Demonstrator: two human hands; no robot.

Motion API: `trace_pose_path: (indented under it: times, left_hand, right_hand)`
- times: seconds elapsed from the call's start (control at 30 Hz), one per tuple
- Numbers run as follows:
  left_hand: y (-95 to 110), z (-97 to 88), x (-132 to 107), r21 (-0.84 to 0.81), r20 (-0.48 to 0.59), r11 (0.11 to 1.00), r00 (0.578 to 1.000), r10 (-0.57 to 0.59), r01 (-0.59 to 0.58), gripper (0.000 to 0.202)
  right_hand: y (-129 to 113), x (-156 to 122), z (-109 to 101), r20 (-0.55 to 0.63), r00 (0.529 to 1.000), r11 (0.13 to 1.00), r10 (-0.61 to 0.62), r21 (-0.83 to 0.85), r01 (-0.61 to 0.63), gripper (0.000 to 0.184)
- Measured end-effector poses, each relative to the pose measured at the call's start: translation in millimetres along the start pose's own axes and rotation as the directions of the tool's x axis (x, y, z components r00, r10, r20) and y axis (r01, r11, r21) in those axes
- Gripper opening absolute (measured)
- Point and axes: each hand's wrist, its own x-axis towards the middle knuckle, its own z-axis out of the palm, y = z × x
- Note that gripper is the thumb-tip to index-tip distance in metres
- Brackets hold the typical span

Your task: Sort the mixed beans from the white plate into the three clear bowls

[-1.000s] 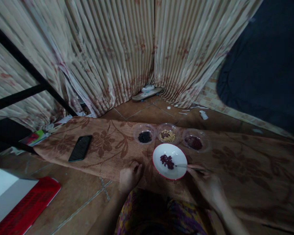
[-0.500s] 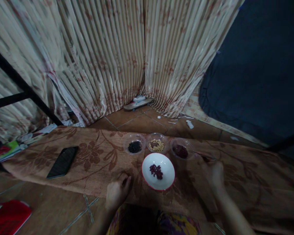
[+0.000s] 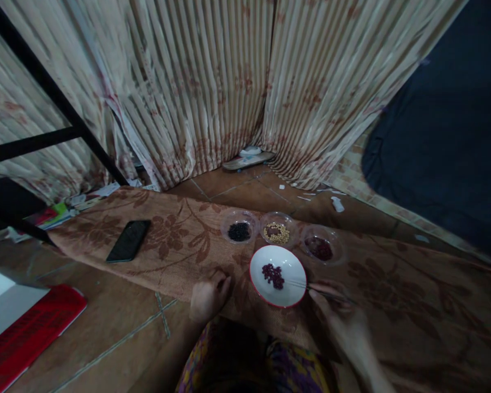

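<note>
My right hand [image 3: 339, 311] grips a pair of thin chopsticks [image 3: 298, 284], their tips reaching over the rim into a white bowl with a red edge [image 3: 289, 267]. Dark red beans [image 3: 273, 276] lie in a cluster in this bowl, close to the tips. Loosely curled, my left hand [image 3: 210, 295] rests on the cloth left of the bowl, with nothing visible in it. Behind the bowl stand three clear plastic bowls: one with black beans [image 3: 239, 232], one with yellow beans [image 3: 276, 233] and one with dark red beans [image 3: 319, 248].
A patterned brown cloth [image 3: 180, 262] covers the low table. On its left lies a black phone [image 3: 129, 240]. A red and white object [image 3: 36, 316] is on the floor at left. Beyond the table are a skateboard [image 3: 247, 160] and striped curtains [image 3: 213, 82].
My right hand has moved left and nearer, bringing the chopsticks from the right-hand plastic bowl to the white bowl. My left hand stays curled on the cloth. The camera view has shifted.
</note>
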Motion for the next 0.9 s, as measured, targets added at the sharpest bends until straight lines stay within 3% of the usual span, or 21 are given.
trace_pose_path:
  times: [0.13,0.37,0.9]
  left_hand:
    - [-1,1.6,-1,-0.002,-0.012,1.000,1.000,0.014,-0.014,0.028]
    - [-2,2.8,-2,0.016,-0.003,1.000,1.000,0.020,-0.020,0.028]
    - [-6,6.7,-2,-0.045,-0.054,0.997,0.997,0.057,-0.060,0.027]
  right_hand:
    - [8,-10,6,0.065,0.998,0.998,-0.009,-0.058,0.013,0.034]
    - [6,-10,14,0.022,1.000,0.997,0.012,-0.076,-0.010,0.035]
    - [10,-13,20,0.040,0.999,0.997,0.017,-0.078,-0.013,0.039]
